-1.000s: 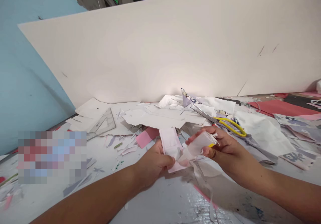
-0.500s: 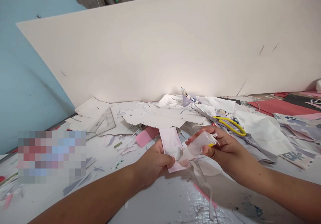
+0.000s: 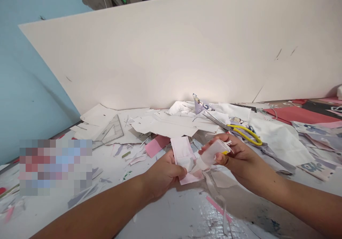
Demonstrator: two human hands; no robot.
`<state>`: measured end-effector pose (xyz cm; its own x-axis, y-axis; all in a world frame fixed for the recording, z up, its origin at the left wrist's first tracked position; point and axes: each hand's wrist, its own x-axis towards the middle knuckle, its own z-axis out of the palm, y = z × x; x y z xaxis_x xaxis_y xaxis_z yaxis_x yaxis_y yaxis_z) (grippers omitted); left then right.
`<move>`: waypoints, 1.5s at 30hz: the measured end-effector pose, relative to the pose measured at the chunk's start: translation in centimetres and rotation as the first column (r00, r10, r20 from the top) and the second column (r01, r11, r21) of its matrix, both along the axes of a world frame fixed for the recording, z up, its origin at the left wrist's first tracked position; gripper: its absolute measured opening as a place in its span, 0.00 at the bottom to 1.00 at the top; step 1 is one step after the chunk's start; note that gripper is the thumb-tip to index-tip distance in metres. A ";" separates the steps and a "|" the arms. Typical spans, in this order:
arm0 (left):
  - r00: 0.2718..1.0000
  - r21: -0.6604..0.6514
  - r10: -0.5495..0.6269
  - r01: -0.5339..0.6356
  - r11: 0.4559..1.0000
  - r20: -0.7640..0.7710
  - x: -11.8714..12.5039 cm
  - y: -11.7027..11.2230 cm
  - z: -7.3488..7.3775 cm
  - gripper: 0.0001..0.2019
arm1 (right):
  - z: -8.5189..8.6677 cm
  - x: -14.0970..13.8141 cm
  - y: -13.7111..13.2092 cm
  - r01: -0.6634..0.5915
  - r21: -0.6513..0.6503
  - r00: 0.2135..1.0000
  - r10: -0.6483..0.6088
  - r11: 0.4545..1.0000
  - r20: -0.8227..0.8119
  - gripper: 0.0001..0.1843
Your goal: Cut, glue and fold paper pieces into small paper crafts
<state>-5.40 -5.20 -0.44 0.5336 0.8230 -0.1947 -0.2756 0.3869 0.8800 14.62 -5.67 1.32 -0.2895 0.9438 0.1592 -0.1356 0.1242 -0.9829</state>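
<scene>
My left hand (image 3: 169, 171) is closed on a pale pink-edged strip (image 3: 183, 151), its thumb pressed on the lower part. The strip looks like paper or cloth, with a whiter layer in its middle. Between the thumb and fingers of my right hand (image 3: 232, 151) is a small whitish, smooth thing (image 3: 211, 155) with a yellow patch and frayed white bits at its end. Its exact kind is unclear. It sits just right of the pink strip, and a thin pale piece seems to bridge the two. Below, a narrow white ribbon-like strip (image 3: 220, 199) hangs or lies curled.
Yellow-handled scissors (image 3: 245, 133) rest on cloth scraps beyond my right hand. Cardboard pieces (image 3: 171, 123), a clear set square (image 3: 113, 130) and pink paper (image 3: 157, 145) lie behind my left hand. A white panel (image 3: 171, 60) stands along the back; red sheets (image 3: 301, 115) lie far right.
The whitish thing in my right hand has turned slightly, showing a flatter face. The pink strip has shifted a little to the right. Both hands keep their grip.
</scene>
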 end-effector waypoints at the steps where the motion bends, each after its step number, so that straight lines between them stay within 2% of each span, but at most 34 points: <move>1: 1.000 -0.007 -0.003 0.003 1.000 -0.007 0.0 0.0 0.0 0.23 | 0.0 0.0 0.0 -0.001 0.000 1.000 0.001 1.000 -0.007 0.11; 11: 0.999 -0.011 -0.026 0.026 1.000 -0.020 -0.1 0.1 0.0 0.24 | 0.0 0.0 -0.2 -0.019 0.041 1.000 0.020 0.999 -0.023 0.10; 16: 0.995 -0.027 -0.077 0.079 0.997 0.064 -0.3 0.2 0.1 0.25 | 0.0 0.0 -0.9 -0.019 0.160 0.998 0.008 0.987 0.068 0.09; 20: 0.986 -0.021 -0.098 0.101 0.995 0.134 -0.1 0.1 0.6 0.26 | -0.1 -0.1 -1.3 0.023 0.281 0.981 -0.075 0.960 0.178 0.09; 26: 1.000 -0.068 -0.004 0.005 0.998 0.022 0.1 0.0 0.5 0.28 | 0.0 -0.1 -1.9 0.050 0.353 0.954 -0.149 0.934 0.261 0.11; 33: 1.000 -0.048 0.019 -0.019 0.999 0.014 0.2 -0.1 0.5 0.27 | 0.6 0.3 -1.9 0.021 0.545 0.906 -0.246 0.838 0.345 0.12; 41: 0.999 -0.049 0.037 -0.036 0.998 0.017 -0.2 0.4 -0.3 0.26 | 0.9 0.4 -2.3 -0.004 0.633 0.871 -0.309 0.774 0.382 0.15; 45: 1.000 -0.030 -0.001 0.002 1.000 0.025 -0.3 0.3 -0.2 0.23 | 0.6 0.5 -2.4 0.019 0.628 0.884 -0.307 0.778 0.353 0.18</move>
